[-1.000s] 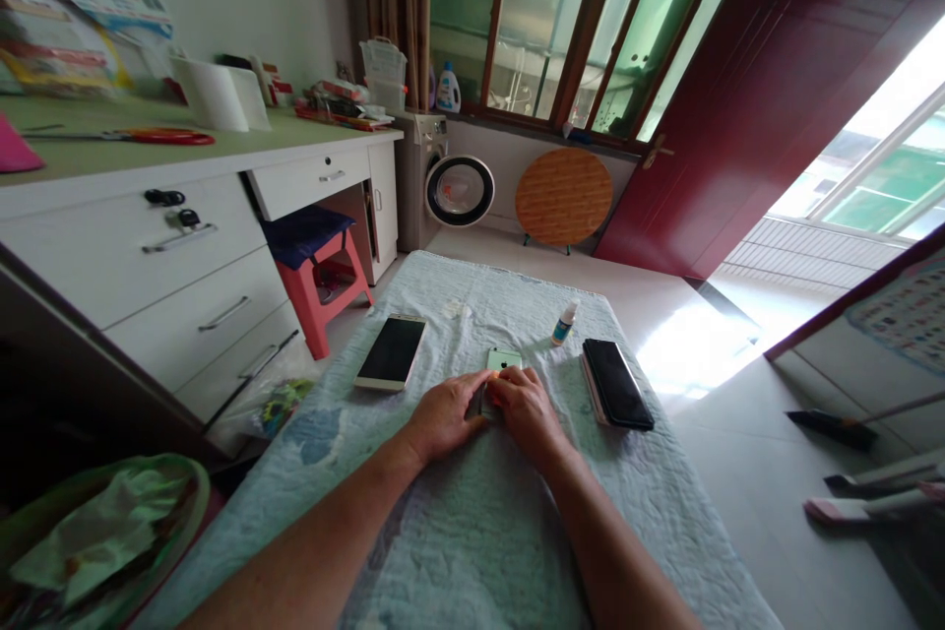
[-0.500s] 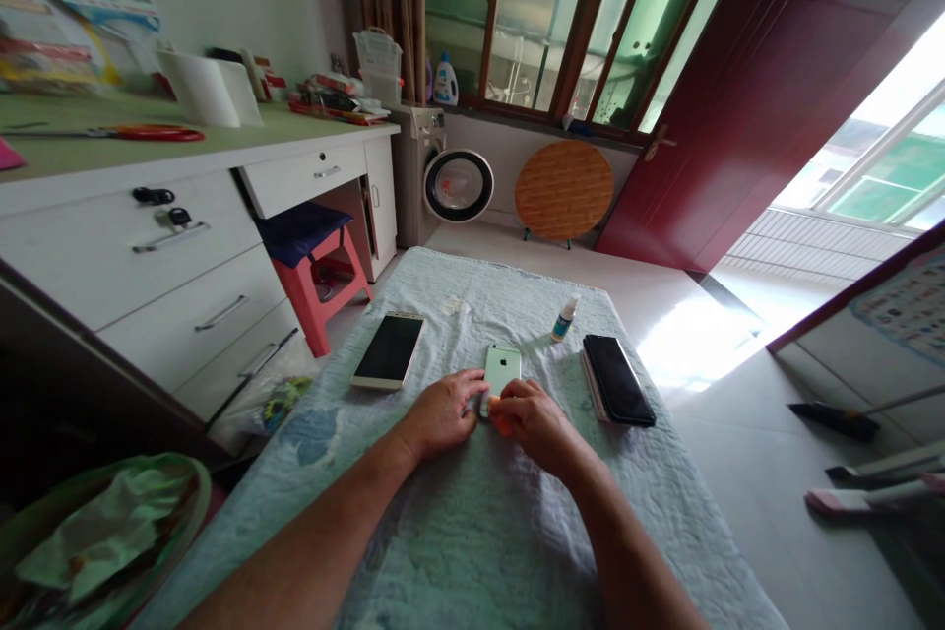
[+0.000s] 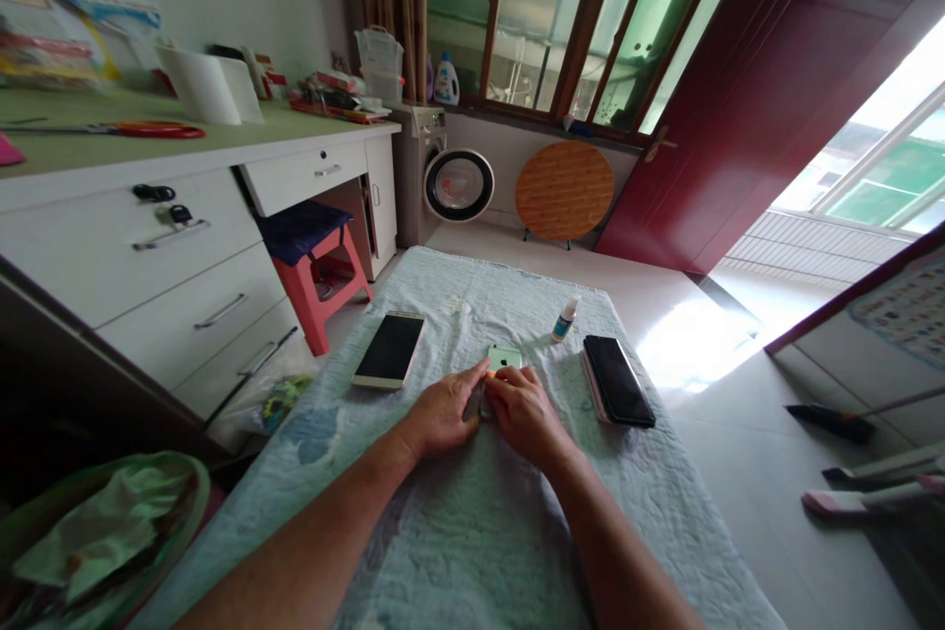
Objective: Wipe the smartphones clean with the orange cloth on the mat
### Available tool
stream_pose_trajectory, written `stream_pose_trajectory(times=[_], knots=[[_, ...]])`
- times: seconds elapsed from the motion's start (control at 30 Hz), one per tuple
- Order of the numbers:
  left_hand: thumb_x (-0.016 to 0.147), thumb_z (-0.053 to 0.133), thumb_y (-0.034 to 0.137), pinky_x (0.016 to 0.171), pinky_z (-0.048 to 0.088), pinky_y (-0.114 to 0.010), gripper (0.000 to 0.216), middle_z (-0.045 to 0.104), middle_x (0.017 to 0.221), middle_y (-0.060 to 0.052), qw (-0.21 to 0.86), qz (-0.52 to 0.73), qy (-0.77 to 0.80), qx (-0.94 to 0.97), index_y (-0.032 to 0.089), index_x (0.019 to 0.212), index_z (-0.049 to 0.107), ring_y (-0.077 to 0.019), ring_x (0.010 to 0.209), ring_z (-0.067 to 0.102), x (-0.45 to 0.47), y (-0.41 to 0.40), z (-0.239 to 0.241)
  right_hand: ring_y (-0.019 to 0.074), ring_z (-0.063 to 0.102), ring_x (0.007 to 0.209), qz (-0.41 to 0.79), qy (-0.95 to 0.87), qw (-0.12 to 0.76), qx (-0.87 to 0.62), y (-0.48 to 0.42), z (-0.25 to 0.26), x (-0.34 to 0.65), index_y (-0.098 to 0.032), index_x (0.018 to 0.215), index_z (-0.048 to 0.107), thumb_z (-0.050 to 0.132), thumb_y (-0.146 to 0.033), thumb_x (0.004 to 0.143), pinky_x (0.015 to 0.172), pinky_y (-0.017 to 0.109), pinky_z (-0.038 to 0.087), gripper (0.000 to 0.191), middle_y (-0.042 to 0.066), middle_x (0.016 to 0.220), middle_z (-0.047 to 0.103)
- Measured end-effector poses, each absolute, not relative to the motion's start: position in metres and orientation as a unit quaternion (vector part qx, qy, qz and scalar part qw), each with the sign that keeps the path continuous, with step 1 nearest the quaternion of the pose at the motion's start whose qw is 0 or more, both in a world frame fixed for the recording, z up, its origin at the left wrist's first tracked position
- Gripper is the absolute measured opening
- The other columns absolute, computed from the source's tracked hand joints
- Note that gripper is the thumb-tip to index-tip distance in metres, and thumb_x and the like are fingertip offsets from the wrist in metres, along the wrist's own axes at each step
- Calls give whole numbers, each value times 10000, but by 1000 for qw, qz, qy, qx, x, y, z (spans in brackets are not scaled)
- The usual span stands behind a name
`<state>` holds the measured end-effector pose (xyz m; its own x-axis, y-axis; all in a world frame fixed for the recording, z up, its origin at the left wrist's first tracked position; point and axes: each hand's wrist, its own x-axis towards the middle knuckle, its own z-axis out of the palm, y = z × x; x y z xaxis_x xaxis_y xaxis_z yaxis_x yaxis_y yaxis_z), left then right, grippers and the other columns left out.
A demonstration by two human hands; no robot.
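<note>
A small pale green phone (image 3: 504, 356) lies back up on a light blue towel (image 3: 458, 532) that covers the table. Both my hands rest on its near end. My left hand (image 3: 441, 413) presses against the phone's left edge, forefinger stretched along it. My right hand (image 3: 524, 410) lies over the phone's lower half with its fingers curled together; what is under them is hidden. A gold phone with a dark screen (image 3: 389, 349) lies to the left. A black phone (image 3: 618, 380) lies to the right, and a small dropper bottle (image 3: 565, 319) stands beyond it.
White drawers (image 3: 148, 246) and a desk run along the left, with a red stool (image 3: 314, 266) beside the table. A green bag of rubbish (image 3: 95, 532) sits at the near left. A washing machine (image 3: 458, 185) and a round wooden board (image 3: 564, 191) stand at the far wall.
My right hand drew back toward me, baring more of the phone and a small orange thing at its thumb, then slid forward over the phone again. The left hand stayed at the edge.
</note>
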<state>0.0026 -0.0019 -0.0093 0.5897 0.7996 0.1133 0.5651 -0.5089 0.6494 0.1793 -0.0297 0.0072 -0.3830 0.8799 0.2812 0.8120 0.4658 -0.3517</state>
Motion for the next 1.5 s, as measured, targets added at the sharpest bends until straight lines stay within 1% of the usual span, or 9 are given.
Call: stream_pose_trajectory(times=[0.2,0.37,0.57,0.67,0.83,1.0,1.17,1.33,1.5], knots=[[702,559,152,1120,348,-356,779,457,1457,-99,276,194,399,853,171,1447,333,-239,1320,449,3,-2,-9,185,495,932,118,-848,193,-479,-41,13,179,-240,1061,632,549,-91,844,859,297,381,276,37,1028,619],[732,500,117,1121,342,-357,715,489,1437,-68,271,182,392,860,194,1431,372,-222,1302,471,4,-4,-4,162,515,905,146,-859,197,-449,-43,14,179,-244,982,659,506,-89,894,843,283,377,235,26,1013,633],[704,514,124,1129,327,-352,632,511,1422,-60,251,166,387,872,185,1332,524,-221,1291,479,4,-4,-1,144,525,865,189,-837,216,-466,-41,9,193,-214,860,696,513,-60,873,786,246,389,239,17,904,606],[702,514,129,1129,326,-353,592,504,1428,-66,242,159,383,877,183,1288,578,-223,1296,475,4,-4,-1,149,522,854,164,-810,238,-509,-32,2,203,-207,853,708,503,-92,893,798,257,389,238,26,884,599],[717,505,119,1143,306,-354,589,499,1431,-78,250,163,382,875,166,1301,574,-216,1320,455,4,-4,1,158,519,830,97,-786,260,-552,-15,-8,207,-196,832,703,475,-137,924,796,273,384,253,40,870,599],[801,473,128,1128,327,-358,505,512,1421,-66,250,164,383,874,189,1289,587,-208,1300,479,5,-2,1,152,522,806,72,-778,265,-564,-12,-7,206,-194,806,692,438,-180,956,780,276,373,295,41,863,606],[906,435,192,1106,349,-363,395,530,1405,-64,239,165,389,874,206,1264,602,-200,1271,504,7,-1,-3,127,532,752,146,-798,232,-536,-27,12,211,-182,724,680,442,-152,942,748,253,383,325,23,789,581],[884,489,179,1106,343,-364,392,530,1406,-54,233,163,391,875,210,1258,603,-202,1256,514,6,-1,-7,118,562,764,241,-815,213,-482,-39,28,217,-183,748,704,498,-92,868,739,226,414,255,18,813,581],[879,499,177,1087,367,-353,396,533,1402,-52,235,169,390,874,205,1259,605,-211,1245,520,5,0,-9,127,582,790,310,-812,177,-462,-41,31,224,-204,807,738,514,-27,783,768,223,434,286,13,814,594]])
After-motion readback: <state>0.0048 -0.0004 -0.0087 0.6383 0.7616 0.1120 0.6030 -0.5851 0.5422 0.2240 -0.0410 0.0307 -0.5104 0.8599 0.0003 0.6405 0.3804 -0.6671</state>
